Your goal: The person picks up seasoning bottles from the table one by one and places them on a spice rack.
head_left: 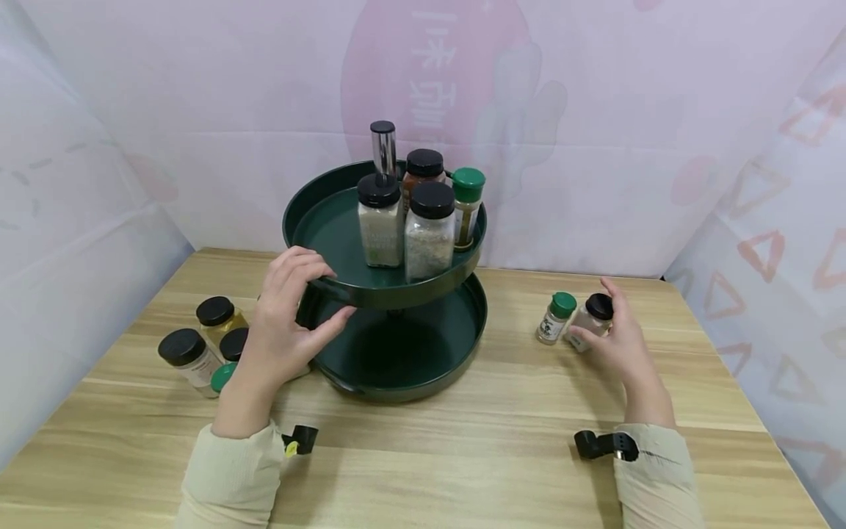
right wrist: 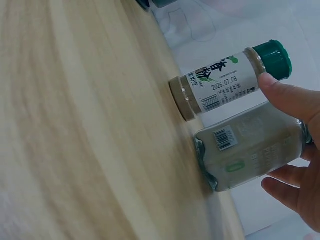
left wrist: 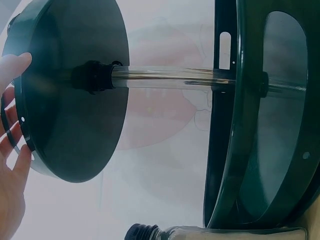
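Note:
My left hand (head_left: 280,330) is at the near-left rim of a dark green two-tier round rack's upper tray (head_left: 324,209), fingers over the edge and thumb below, holding it. Its lower tray (head_left: 396,353) stands on the table. On the upper tray are black-capped spice jars (head_left: 429,235), a green-capped shaker (head_left: 466,213) and a tall bottle with a silvery top (head_left: 383,150). My right hand (head_left: 621,345) is around a black-capped clear jar (right wrist: 250,145), thumb and fingers spread apart. Beside that jar stands a small green-capped spice bottle (right wrist: 220,82) with a white label.
Several more jars stand left of the rack, including a black-capped jar (head_left: 192,360), a yellow-filled jar (head_left: 221,323) and a green cap (head_left: 222,377). The wooden table (head_left: 423,470) meets pale fabric walls (head_left: 231,88) at the back and sides.

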A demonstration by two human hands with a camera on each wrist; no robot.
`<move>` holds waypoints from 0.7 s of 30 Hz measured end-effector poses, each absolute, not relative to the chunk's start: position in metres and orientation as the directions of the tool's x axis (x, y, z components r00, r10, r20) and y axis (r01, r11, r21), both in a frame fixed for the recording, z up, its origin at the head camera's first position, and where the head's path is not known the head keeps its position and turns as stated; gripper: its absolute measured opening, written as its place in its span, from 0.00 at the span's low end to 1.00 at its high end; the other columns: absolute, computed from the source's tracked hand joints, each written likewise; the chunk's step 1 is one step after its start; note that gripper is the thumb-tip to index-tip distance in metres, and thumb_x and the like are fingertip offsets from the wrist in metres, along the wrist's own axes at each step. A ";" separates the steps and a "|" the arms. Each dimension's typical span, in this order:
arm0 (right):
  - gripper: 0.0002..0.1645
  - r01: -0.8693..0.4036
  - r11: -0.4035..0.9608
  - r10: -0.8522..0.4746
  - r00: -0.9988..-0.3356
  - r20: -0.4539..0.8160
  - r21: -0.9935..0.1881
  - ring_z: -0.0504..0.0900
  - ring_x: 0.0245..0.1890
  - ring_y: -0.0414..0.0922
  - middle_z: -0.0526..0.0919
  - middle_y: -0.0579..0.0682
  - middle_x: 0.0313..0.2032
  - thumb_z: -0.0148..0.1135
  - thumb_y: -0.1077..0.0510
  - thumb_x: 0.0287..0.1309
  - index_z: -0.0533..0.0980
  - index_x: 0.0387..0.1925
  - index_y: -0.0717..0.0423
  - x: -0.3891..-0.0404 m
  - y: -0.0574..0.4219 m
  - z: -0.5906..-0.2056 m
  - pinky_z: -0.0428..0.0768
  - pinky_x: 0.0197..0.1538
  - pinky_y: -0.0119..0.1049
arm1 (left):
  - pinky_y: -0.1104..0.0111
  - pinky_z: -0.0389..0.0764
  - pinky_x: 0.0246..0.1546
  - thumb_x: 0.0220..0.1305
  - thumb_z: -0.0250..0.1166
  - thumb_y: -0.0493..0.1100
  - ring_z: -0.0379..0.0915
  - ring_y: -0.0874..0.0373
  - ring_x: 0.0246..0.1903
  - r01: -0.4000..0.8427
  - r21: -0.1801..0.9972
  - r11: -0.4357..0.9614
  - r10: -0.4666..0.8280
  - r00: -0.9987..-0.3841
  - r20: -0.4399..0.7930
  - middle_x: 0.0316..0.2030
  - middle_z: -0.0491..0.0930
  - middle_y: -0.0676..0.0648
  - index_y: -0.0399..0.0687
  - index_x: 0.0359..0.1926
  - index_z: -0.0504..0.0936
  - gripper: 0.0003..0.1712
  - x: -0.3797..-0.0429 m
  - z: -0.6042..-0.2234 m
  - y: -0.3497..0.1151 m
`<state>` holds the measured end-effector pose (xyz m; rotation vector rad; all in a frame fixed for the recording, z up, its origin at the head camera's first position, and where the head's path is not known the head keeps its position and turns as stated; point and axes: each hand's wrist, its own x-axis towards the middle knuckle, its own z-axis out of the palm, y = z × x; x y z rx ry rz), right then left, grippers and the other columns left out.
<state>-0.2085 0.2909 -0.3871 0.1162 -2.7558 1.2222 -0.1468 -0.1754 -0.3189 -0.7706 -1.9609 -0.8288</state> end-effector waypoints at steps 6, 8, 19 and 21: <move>0.59 -0.128 0.658 -0.034 -0.990 0.140 -0.742 0.60 0.68 0.76 0.59 0.76 0.69 0.71 0.61 0.58 0.42 0.78 0.50 -0.212 0.289 -0.393 0.61 0.65 0.73 | 0.63 0.59 0.73 0.67 0.64 0.58 0.66 0.37 0.58 0.765 0.259 0.590 0.202 -0.450 0.870 0.48 0.78 0.33 0.32 0.48 0.77 0.30 -0.147 -0.318 -0.177; 0.56 -0.140 0.655 -0.038 -0.988 0.153 -0.742 0.62 0.66 0.76 0.60 0.77 0.68 0.70 0.62 0.58 0.43 0.77 0.53 -0.213 0.289 -0.394 0.64 0.64 0.73 | 0.63 0.59 0.73 0.67 0.63 0.58 0.66 0.37 0.58 0.763 0.257 0.593 0.200 -0.449 0.871 0.48 0.77 0.33 0.32 0.48 0.77 0.30 -0.147 -0.317 -0.178; 0.48 -0.127 0.648 0.003 -0.985 0.170 -0.751 0.71 0.58 0.70 0.67 0.72 0.63 0.67 0.65 0.60 0.49 0.72 0.60 -0.209 0.298 -0.403 0.73 0.60 0.68 | 0.64 0.59 0.72 0.66 0.63 0.59 0.66 0.38 0.58 0.768 0.258 0.586 0.204 -0.447 0.871 0.48 0.78 0.34 0.33 0.48 0.77 0.30 -0.149 -0.320 -0.176; 0.45 -0.130 0.651 0.008 -0.984 0.177 -0.748 0.72 0.58 0.70 0.68 0.72 0.61 0.68 0.64 0.60 0.52 0.70 0.62 -0.209 0.299 -0.405 0.73 0.60 0.66 | 0.65 0.59 0.72 0.66 0.63 0.59 0.66 0.38 0.58 0.769 0.263 0.583 0.201 -0.450 0.870 0.48 0.78 0.34 0.33 0.48 0.77 0.30 -0.149 -0.320 -0.175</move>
